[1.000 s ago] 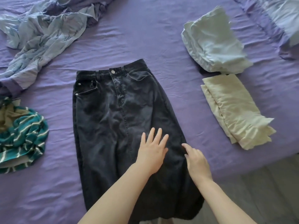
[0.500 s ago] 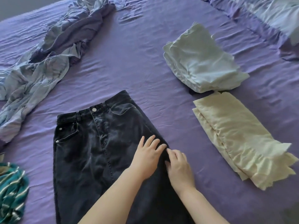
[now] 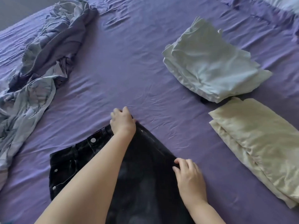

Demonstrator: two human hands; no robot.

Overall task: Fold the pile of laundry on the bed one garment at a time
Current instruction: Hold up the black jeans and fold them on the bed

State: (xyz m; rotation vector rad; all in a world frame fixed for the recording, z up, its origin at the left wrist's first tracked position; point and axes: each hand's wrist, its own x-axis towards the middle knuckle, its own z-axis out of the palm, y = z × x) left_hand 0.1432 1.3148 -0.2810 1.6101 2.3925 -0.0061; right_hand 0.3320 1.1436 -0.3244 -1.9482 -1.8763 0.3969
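A black denim skirt (image 3: 145, 178) lies flat on the purple bed sheet (image 3: 129, 75), waistband away from me, its silver button showing. My left hand (image 3: 123, 122) is closed over the right corner of the waistband. My right hand (image 3: 188, 175) pinches the skirt's right side edge lower down. My left forearm crosses the middle of the skirt and hides part of it. The skirt's lower end runs out of view at the bottom.
A crumpled pile of blue and dark laundry (image 3: 40, 65) lies at the left. A folded pale blue garment (image 3: 210, 65) and a folded cream garment (image 3: 258, 143) sit at the right. A pillow edge (image 3: 284, 4) shows at the top right.
My left hand slid up the skirt from its middle to the waistband corner and closed on it. My right hand moved to the right side edge. The view tilted further up the bed.
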